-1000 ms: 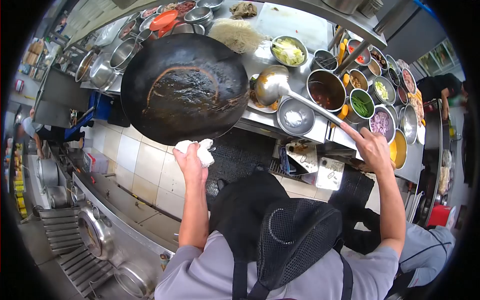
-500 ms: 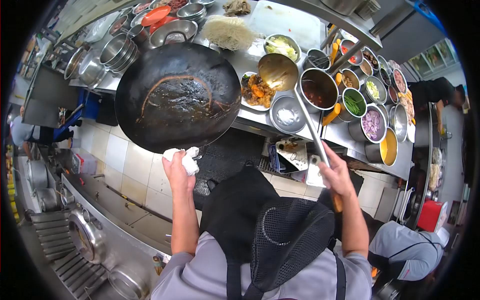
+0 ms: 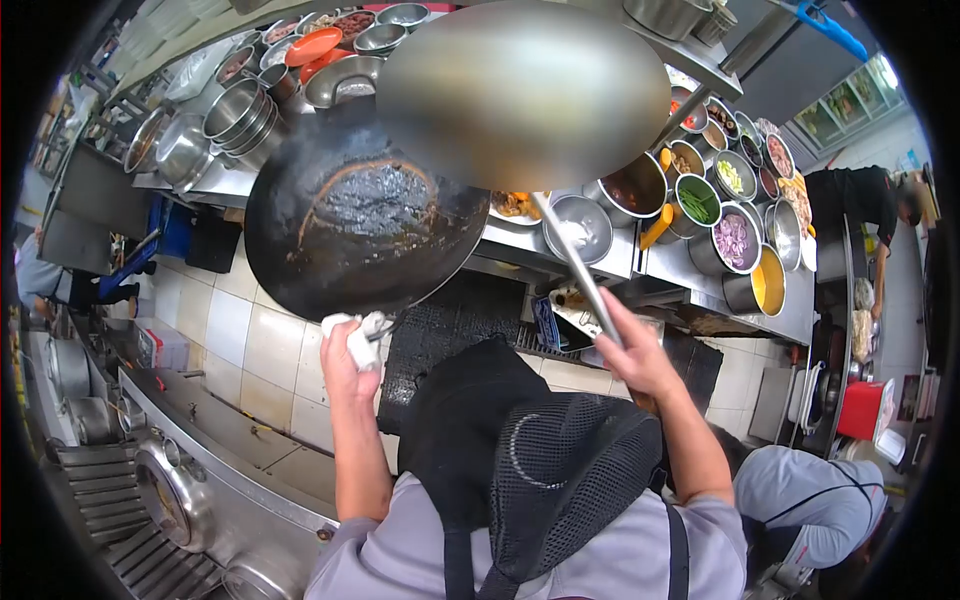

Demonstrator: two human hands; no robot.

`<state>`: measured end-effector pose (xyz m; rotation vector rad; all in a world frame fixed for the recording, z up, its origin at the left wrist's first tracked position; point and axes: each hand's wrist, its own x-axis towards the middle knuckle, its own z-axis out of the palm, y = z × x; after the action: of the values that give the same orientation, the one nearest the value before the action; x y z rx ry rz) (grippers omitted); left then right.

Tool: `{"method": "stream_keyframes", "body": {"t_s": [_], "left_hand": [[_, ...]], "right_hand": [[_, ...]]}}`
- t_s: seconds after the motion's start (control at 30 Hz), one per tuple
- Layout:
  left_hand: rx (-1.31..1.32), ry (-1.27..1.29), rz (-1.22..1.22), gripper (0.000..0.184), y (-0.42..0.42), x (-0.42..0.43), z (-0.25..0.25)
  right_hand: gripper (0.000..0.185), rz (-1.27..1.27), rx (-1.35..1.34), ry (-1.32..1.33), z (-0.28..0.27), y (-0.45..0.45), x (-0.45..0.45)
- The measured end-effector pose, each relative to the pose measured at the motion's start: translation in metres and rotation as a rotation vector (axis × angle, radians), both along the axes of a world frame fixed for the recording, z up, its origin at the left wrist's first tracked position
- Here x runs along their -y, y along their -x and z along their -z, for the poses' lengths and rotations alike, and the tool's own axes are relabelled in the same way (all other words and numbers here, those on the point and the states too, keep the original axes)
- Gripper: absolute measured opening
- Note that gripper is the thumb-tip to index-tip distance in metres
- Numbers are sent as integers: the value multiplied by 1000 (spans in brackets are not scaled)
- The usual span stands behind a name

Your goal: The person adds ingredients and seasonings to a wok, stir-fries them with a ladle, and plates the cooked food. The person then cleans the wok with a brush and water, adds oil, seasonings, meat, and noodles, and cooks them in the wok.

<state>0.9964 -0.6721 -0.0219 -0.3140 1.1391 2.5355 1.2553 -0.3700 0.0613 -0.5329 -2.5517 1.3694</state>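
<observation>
My left hand (image 3: pixel 350 362) is closed around a white cloth (image 3: pixel 362 338) at the near rim of a large black wok (image 3: pixel 370 235), which is held tilted so its dark, wet inside shows. My right hand (image 3: pixel 640 352) grips the long metal handle of a ladle (image 3: pixel 578 262). The ladle's head end is hidden behind a large blurred patch at the top centre. Partly hidden under that patch, a plate of brown and orange food (image 3: pixel 515 205) sits on the steel counter, beside a metal bowl (image 3: pixel 590 240).
Pots and bowls of ingredients line the counter at right, among them green vegetables (image 3: pixel 697 200), purple onion (image 3: pixel 731 238) and yellow liquid (image 3: pixel 768 281). Stacked metal bowls (image 3: pixel 235 112) stand at left. A person in grey (image 3: pixel 815 495) is at lower right; another (image 3: pixel 860 200) stands farther right.
The ladle handle and my right hand have moved left, nearer my body. A blurred patch now covers the ladle's head, which showed before. The wok has shifted slightly to the right in view.
</observation>
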Motion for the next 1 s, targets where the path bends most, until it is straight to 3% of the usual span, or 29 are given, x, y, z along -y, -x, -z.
{"method": "stream_keyframes", "body": {"t_s": [0.1,0.13,0.2,0.27,0.33,0.47,0.53,0.57,0.6,0.67,0.7,0.73,0.77,0.8,0.87,1.0], "left_hand": [[51,-254,156,7,-30,53,4],[189,-170,10,6,-53,59,-14],[119,-258,-92,5,-86,88,18],[185,-231,-257,3,-124,117,27],[230,-225,-447,1,-164,139,39],[279,-215,-890,19,-262,209,71],[278,-179,-1185,23,-311,260,92],[274,-187,-1269,26,-328,221,86],[274,-197,-1344,26,-346,220,91],[349,-97,-1631,30,-375,223,103],[337,-135,-1725,37,-396,237,115],[368,-139,-1851,28,-414,248,132],[366,-128,-1955,29,-431,270,135],[329,-38,-2069,30,-405,209,98],[351,-41,-2190,29,-424,227,103],[380,-152,-2350,27,-463,269,134]], "right_hand": [[67,-217,-96,-415,38,39,-7],[67,-303,-145,-498,48,54,-8],[68,-469,-178,-561,55,88,1],[68,-654,-281,-517,56,135,32],[67,-774,-34,-502,50,177,83],[62,-1120,-95,-315,36,234,258],[62,-1383,-335,-294,16,240,385],[67,-1488,-293,-205,-1,248,374],[70,-1548,-237,27,-2,244,405],[72,-1577,437,-26,-4,237,444],[68,-1652,377,-124,25,233,469],[68,-1730,165,-278,78,244,488],[67,-1773,217,-255,106,229,525],[67,-1823,246,-154,91,242,479],[67,-1880,382,-238,72,189,541],[66,-2126,277,-122,114,120,677]]}}
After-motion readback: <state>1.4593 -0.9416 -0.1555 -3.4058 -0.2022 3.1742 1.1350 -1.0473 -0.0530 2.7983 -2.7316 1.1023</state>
